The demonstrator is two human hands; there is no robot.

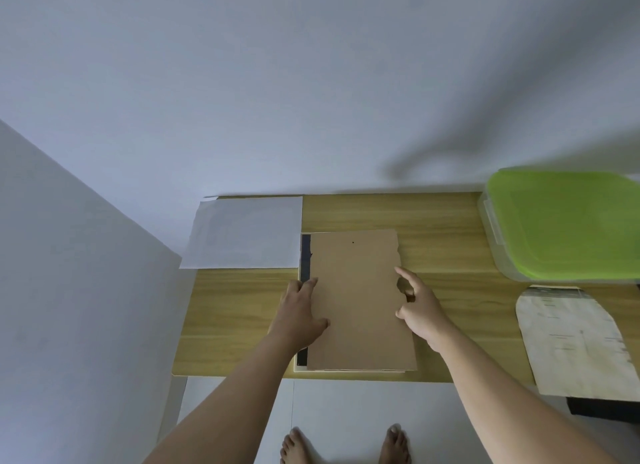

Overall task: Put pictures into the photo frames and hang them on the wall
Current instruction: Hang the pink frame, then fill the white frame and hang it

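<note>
A brown backing board (356, 301) lies on top of a photo frame (303, 266) that rests face down on the wooden table (235, 311); a dark strip and a pale edge of the frame show along the board's left side. My left hand (300, 313) rests flat on the board's left edge, fingers spread. My right hand (417, 306) touches the board's right edge with thumb and fingers curled at a small notch. A white sheet of paper (244, 233) lies at the table's far left corner.
A clear plastic box with a green lid (561, 226) stands at the table's far right. A pale printed sheet (575, 342) hangs over the front right edge. Bare walls rise behind and to the left. My bare feet stand on the white floor below.
</note>
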